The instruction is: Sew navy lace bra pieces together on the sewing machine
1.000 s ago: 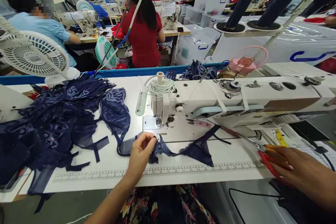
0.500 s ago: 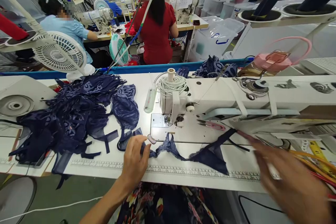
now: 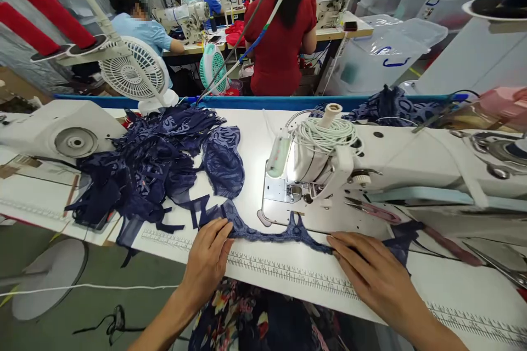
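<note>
Lace strip point(image 3: 267, 235), navy, lies flat along the printed ruler point(image 3: 288, 271) before the sewing machine point(image 3: 329, 164). My left hand point(image 3: 208, 260) and right hand point(image 3: 370, 274) pin its ends, fingers pressed down, stretching it. Judged step: measuring; next needs steady tension, reading scale.

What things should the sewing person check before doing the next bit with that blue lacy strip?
1. Left hand on the lace strip: ok, fingers press its left end.
2. Right hand on the strip: ok, it covers the right end.
3. Strip flat along the printed ruler: ok, stretched between both hands.
4. Strip under the needle: not ok, it lies in front of it.
5. Snips out of the way: ok, beside the machine.
6. Needle threaded: cannot tell.
</note>
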A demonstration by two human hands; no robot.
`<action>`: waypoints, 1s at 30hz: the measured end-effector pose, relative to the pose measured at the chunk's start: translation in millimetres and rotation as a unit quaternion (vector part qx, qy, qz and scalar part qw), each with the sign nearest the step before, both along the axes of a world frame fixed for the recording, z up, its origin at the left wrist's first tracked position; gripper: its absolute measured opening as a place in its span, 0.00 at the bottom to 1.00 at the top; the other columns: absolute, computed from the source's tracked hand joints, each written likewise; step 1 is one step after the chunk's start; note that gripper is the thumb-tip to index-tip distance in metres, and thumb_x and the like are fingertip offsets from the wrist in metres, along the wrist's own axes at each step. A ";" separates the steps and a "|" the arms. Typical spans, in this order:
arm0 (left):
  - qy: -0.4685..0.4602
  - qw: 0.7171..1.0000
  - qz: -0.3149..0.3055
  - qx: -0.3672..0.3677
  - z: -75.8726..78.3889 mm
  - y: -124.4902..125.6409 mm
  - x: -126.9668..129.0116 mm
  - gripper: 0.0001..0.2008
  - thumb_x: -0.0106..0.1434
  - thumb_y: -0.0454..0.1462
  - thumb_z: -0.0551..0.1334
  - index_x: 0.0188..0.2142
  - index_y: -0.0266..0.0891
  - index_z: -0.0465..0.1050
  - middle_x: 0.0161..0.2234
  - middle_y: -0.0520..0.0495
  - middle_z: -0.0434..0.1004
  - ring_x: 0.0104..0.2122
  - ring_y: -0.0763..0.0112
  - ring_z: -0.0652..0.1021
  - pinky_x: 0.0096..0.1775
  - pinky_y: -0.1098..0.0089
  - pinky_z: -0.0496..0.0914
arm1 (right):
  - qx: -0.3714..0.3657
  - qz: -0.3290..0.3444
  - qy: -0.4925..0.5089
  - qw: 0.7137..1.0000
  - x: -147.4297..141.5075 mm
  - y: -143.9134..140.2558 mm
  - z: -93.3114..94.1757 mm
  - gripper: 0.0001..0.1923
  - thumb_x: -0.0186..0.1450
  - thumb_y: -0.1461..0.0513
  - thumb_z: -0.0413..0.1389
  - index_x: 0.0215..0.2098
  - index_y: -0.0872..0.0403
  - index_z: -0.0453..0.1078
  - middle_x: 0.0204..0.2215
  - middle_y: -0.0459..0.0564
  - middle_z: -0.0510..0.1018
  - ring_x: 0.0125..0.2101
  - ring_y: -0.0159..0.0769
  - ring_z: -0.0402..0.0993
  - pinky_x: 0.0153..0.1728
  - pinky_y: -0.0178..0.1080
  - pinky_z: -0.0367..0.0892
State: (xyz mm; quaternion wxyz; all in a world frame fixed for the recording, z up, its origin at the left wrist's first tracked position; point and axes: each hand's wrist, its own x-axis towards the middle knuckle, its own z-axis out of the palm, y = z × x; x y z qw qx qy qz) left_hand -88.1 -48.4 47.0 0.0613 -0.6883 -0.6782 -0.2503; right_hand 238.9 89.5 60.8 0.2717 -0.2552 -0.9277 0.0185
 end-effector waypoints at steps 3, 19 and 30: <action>0.017 1.000 0.008 0.017 2.5 10.3 3.5 0.18 0.68 0.31 0.56 0.57 0.40 0.63 0.49 0.40 0.74 0.52 0.58 0.73 0.52 0.56 0.73 | -0.018 0.033 0.011 0.999 -29.3 -8.3 9.8 0.20 0.67 0.69 0.52 0.57 0.56 0.66 0.49 0.57 0.75 0.51 0.42 0.71 0.52 0.45 0.69; -0.013 0.981 -0.174 -0.085 14.6 94.4 65.5 0.23 0.69 0.43 0.55 0.59 0.32 0.61 0.58 0.33 0.67 0.59 0.53 0.67 0.57 0.51 0.66 | 0.026 0.005 0.027 0.999 -60.9 24.7 17.1 0.08 0.69 0.65 0.53 0.32 0.56 0.70 0.29 0.50 0.76 0.32 0.35 0.71 0.37 0.39 0.65; 0.042 0.973 -0.190 -0.121 16.7 104.9 61.8 0.25 0.68 0.47 0.57 0.58 0.36 0.63 0.61 0.36 0.64 0.62 0.50 0.62 0.61 0.41 0.54 | -0.008 -0.010 0.037 0.999 -61.9 25.8 6.6 0.08 0.69 0.66 0.51 0.33 0.54 0.70 0.29 0.48 0.77 0.31 0.35 0.71 0.37 0.40 0.66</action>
